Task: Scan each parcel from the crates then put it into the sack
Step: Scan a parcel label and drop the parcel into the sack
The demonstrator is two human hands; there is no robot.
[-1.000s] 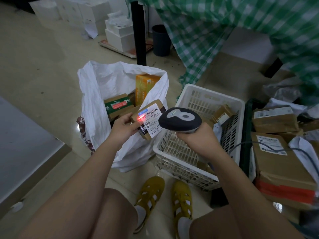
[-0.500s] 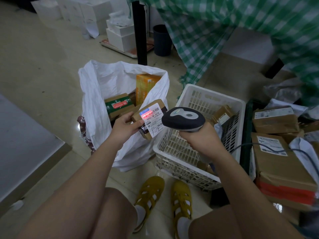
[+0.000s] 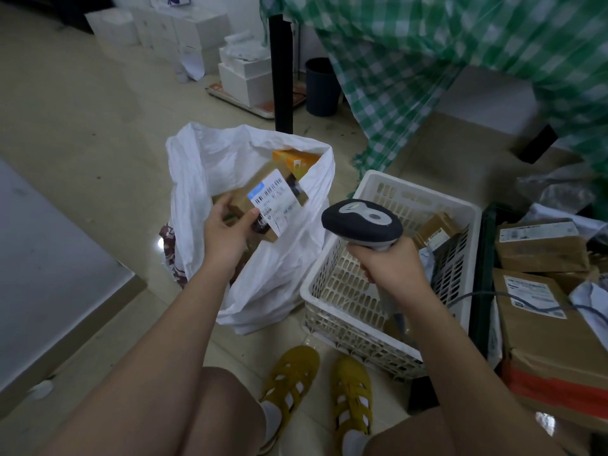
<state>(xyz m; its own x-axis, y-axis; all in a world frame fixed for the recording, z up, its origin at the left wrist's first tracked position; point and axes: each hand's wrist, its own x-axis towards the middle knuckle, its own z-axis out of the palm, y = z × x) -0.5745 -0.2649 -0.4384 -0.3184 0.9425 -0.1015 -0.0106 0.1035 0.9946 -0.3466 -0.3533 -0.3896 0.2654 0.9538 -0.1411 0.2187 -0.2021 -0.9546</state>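
My left hand (image 3: 227, 233) holds a small brown parcel (image 3: 269, 200) with a white barcode label, tilted over the mouth of the white sack (image 3: 279, 278). An orange box (image 3: 294, 161) shows inside the sack. My right hand (image 3: 391, 264) grips the handle of a dark barcode scanner (image 3: 362, 223), held above the white crate (image 3: 371, 311). The scanner's head points left toward the parcel, and no red light shows on the label. A brown parcel (image 3: 436, 227) lies in the white crate.
A dark green crate (image 3: 482, 274) at the right holds several brown parcels (image 3: 543, 311). A black post (image 3: 281, 74) and a dark bin (image 3: 320, 87) stand behind the sack. White boxes (image 3: 184, 31) are stacked far back. A grey slab (image 3: 49, 274) lies left. My yellow shoes (image 3: 316, 386) are below.
The red scan light on the label has gone out. My left hand has carried the parcel left and away from the scanner, over the sack's mouth. The scanner dropped slightly.
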